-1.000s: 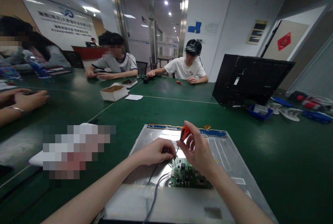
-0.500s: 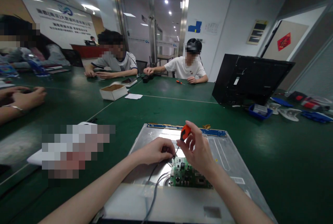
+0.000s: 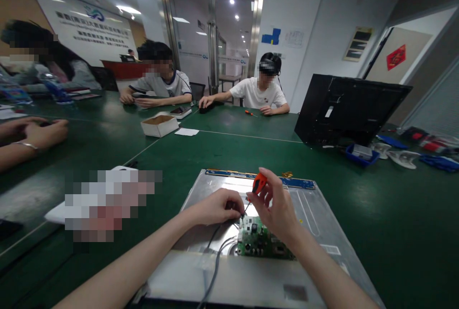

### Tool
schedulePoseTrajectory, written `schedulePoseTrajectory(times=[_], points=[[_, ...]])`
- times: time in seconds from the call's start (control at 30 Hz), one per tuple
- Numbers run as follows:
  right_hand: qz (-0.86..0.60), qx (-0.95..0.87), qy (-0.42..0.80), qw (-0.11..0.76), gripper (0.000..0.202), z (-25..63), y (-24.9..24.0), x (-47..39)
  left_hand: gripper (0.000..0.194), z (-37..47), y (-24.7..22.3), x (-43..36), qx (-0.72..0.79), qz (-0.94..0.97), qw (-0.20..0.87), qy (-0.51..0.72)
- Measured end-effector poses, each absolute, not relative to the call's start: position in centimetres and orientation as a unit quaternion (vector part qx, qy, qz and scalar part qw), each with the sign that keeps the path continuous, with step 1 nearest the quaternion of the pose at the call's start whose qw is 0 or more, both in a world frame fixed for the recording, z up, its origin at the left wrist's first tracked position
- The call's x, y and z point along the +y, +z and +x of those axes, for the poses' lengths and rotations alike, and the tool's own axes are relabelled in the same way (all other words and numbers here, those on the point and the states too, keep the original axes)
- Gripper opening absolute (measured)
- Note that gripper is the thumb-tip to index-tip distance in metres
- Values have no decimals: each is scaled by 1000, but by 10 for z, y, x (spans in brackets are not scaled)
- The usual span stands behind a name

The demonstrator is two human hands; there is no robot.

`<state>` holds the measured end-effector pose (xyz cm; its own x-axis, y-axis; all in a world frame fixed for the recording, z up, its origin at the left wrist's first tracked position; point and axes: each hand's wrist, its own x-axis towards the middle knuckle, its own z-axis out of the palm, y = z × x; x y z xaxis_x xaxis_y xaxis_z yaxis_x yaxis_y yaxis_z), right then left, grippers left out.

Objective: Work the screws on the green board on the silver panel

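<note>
My right hand (image 3: 278,206) grips an orange and black screwdriver (image 3: 258,184) by its handle. The shaft slants down to the upper left corner of a green circuit board (image 3: 263,242). Close beside the screwdriver tip, my left hand (image 3: 224,206) has its fingers pinched together; what lies between them is hidden. The board sits on a silver metal panel (image 3: 308,213) with a blue strip board (image 3: 297,183) along its far edge. Grey cables (image 3: 215,270) run from the board's left side toward the panel's near edge.
On the green table, a black monitor housing (image 3: 351,110) stands at the right, with a blue tray (image 3: 362,155) before it. An open white box (image 3: 159,126) lies at the centre left. Several people sit around the table; another orange screwdriver (image 3: 249,112) lies near one.
The whole view has shifted slightly, so things appear a little further right. Both my hands and the screwdriver keep nearly the same place over the board.
</note>
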<state>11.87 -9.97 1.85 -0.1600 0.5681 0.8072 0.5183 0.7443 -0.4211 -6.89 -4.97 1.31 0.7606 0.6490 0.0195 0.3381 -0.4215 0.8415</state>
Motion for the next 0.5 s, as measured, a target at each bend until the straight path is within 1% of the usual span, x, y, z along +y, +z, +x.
schedulePoseTrajectory(times=[0.1,0.33,0.5], points=[[-359,-762,20,539,53,119,18,-99,9,-69,13,-50,292,825,450,176],[-362,-772,64,519,62,121,21,-101,4,-69,14,-49,291,819,464,171],[-375,-757,22,534,58,119,21,-100,4,-70,13,-49,280,825,458,175]])
